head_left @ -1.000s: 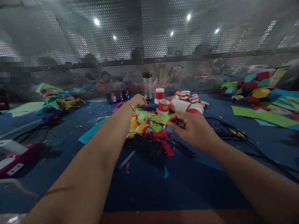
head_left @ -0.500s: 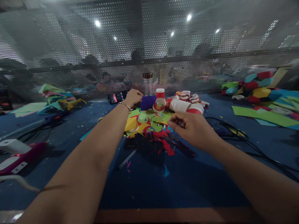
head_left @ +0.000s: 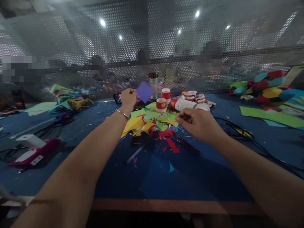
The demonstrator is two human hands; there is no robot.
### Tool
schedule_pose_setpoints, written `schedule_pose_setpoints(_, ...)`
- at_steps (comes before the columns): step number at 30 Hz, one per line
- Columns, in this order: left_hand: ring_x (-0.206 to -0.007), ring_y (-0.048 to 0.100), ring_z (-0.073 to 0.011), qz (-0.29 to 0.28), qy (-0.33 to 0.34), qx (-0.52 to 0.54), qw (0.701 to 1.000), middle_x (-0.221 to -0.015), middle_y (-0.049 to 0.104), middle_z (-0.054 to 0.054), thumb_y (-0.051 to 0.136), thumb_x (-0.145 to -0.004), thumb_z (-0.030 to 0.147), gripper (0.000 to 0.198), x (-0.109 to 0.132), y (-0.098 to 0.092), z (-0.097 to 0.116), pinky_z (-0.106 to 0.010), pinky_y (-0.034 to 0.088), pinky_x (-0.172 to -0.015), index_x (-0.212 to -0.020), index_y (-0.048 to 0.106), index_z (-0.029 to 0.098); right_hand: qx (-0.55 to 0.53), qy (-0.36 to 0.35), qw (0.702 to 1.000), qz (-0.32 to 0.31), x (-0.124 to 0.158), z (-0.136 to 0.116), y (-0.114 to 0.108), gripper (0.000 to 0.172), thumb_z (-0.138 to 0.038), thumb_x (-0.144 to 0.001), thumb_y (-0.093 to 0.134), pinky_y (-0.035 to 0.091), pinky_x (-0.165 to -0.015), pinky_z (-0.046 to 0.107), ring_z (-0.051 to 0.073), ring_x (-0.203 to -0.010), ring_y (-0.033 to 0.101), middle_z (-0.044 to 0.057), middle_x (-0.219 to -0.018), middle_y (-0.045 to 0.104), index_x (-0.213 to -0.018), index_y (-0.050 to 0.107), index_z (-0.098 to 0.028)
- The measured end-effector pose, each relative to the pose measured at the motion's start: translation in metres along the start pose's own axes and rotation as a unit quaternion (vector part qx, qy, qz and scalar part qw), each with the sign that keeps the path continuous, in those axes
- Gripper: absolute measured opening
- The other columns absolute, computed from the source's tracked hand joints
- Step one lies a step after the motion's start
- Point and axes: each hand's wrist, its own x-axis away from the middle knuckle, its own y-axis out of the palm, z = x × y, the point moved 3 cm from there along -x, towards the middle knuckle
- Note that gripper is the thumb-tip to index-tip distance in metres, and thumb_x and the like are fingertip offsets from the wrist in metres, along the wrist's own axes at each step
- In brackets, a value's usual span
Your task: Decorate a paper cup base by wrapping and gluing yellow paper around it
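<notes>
My left hand (head_left: pixel 129 97) is closed in a pinch on a purple sheet of paper (head_left: pixel 144 92), raised above the table with one corner upward. To its right, a red and white paper cup (head_left: pixel 161 105) stands by a second red paper cup (head_left: pixel 165 96). My right hand (head_left: pixel 194 123) hovers at the right edge of the paper scraps, its fingers curled and thumb near the index finger. Anything between those fingertips is too small to make out. Green scraps (head_left: pixel 152 116) and a yellow scrap (head_left: pixel 133 125) lie between my hands, with scissors (head_left: pixel 188 146) below my right hand.
Stacked paper cups (head_left: pixel 186 106) lie behind my right hand. A clear bottle (head_left: pixel 154 87) and a phone (head_left: pixel 117 98) stand or lie at the back. A purple power strip (head_left: pixel 35 155) sits left; black cables (head_left: pixel 237 131) run right. A perforated screen (head_left: pixel 152 38) closes the back.
My left hand has lifted the purple paper up and left and turned it cornerwise. The front cup, tilted before, now stands upright on its rim or base. My right hand keeps its pose.
</notes>
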Motion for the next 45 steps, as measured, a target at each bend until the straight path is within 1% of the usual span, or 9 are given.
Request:
schedule_pose_setpoints(4,-0.062,0.063,-0.0107,-0.056,-0.077,0.108,0.990,-0.068,0.061,0.003,0.059,-0.089,0.009,0.012,0.035,-0.005,0.006,-0.023,0.052,-0.068,-0.083,0.063,0.017,-0.003,0.009,1.000,0.010,-0.002,0.001,-0.001,0.009,-0.026,-0.085,0.066,0.044,-0.059,0.030,0.016,-0.061,0.061,0.003,-0.068,0.071,-0.079,0.069,-0.020)
schedule_pose_setpoints(9,-0.058,0.061,-0.0093,-0.159,-0.115,0.181,0.964,-0.070,0.065,0.000,0.062,-0.088,0.006,0.011,0.100,-0.020,0.017,-0.024,0.052,-0.064,-0.082,0.066,0.016,-0.064,0.027,0.997,0.019,-0.001,0.001,-0.001,0.014,-0.033,-0.088,0.065,0.045,-0.056,0.030,0.015,-0.054,0.059,0.002,-0.068,0.069,-0.083,0.066,-0.021)
schedule_pose_setpoints(13,-0.062,0.064,-0.0105,-0.213,-0.134,0.188,0.949,-0.071,0.068,0.000,0.064,-0.089,0.008,0.010,0.137,-0.034,0.017,-0.024,0.053,-0.067,-0.085,0.068,0.017,-0.094,0.040,0.995,0.023,-0.001,0.000,-0.001,0.022,-0.041,-0.092,0.063,0.044,-0.052,0.029,0.013,-0.045,0.056,0.001,-0.066,0.069,-0.081,0.062,-0.022)
schedule_pose_setpoints(19,-0.074,0.070,-0.0122,-0.291,-0.121,0.196,0.929,-0.084,0.071,-0.001,0.073,-0.081,0.012,0.012,0.162,-0.044,0.011,-0.027,0.056,-0.075,-0.090,0.069,0.019,-0.137,0.063,0.988,-0.029,-0.001,-0.004,0.000,0.032,-0.043,-0.093,0.064,0.039,-0.047,0.026,0.012,-0.040,0.052,-0.002,-0.047,0.060,-0.071,0.055,-0.023)
schedule_pose_setpoints(24,-0.072,0.067,-0.0138,-0.368,-0.055,0.143,0.917,-0.088,0.074,-0.004,0.078,-0.080,0.026,0.014,0.170,-0.038,0.016,-0.025,0.052,-0.066,-0.091,0.073,0.019,-0.159,0.081,0.981,-0.077,0.001,-0.007,0.004,0.033,-0.045,-0.092,0.063,0.038,-0.045,0.026,0.012,-0.040,0.051,-0.003,-0.044,0.058,-0.069,0.052,-0.024)
schedule_pose_setpoints(28,-0.061,0.057,-0.0114,-0.319,-0.024,0.114,0.941,-0.078,0.070,-0.001,0.078,-0.080,0.029,0.012,0.160,-0.040,0.016,-0.025,0.044,-0.058,-0.080,0.071,0.019,-0.137,0.063,0.983,-0.104,0.001,-0.005,0.007,0.032,-0.049,-0.092,0.061,0.039,-0.047,0.026,0.012,-0.041,0.051,-0.004,-0.048,0.056,-0.074,0.057,-0.023)
schedule_pose_setpoints(33,-0.051,0.045,-0.0080,-0.205,-0.083,0.123,0.968,-0.060,0.055,0.005,0.073,-0.082,0.019,0.016,0.137,-0.055,0.003,-0.023,0.034,-0.052,-0.070,0.063,0.019,0.075,-0.012,0.983,-0.167,0.000,0.000,0.011,0.022,-0.036,-0.090,0.063,0.038,-0.057,0.030,0.016,-0.059,0.060,0.002,-0.066,0.068,-0.073,0.063,-0.021)
schedule_pose_setpoints(37,-0.048,0.040,-0.0072,-0.193,-0.094,0.129,0.968,-0.056,0.050,0.006,0.074,-0.081,0.018,0.020,0.132,-0.059,-0.001,-0.023,0.032,-0.050,-0.068,0.059,0.019,0.178,-0.035,0.956,-0.233,0.004,0.000,0.015,0.023,-0.035,-0.089,0.065,0.034,-0.058,0.031,0.019,-0.061,0.060,0.005,-0.067,0.069,-0.069,0.065,-0.022)
schedule_pose_setpoints(45,-0.051,0.046,-0.0077,-0.219,-0.095,0.159,0.958,-0.061,0.056,0.006,0.079,-0.077,0.020,0.018,0.139,-0.053,-0.002,-0.024,0.040,-0.054,-0.076,0.061,0.020,0.192,-0.031,0.939,-0.284,0.010,-0.004,0.014,0.022,-0.027,-0.086,0.067,0.031,-0.055,0.031,0.019,-0.055,0.058,0.002,-0.060,0.065,-0.065,0.061,-0.023)
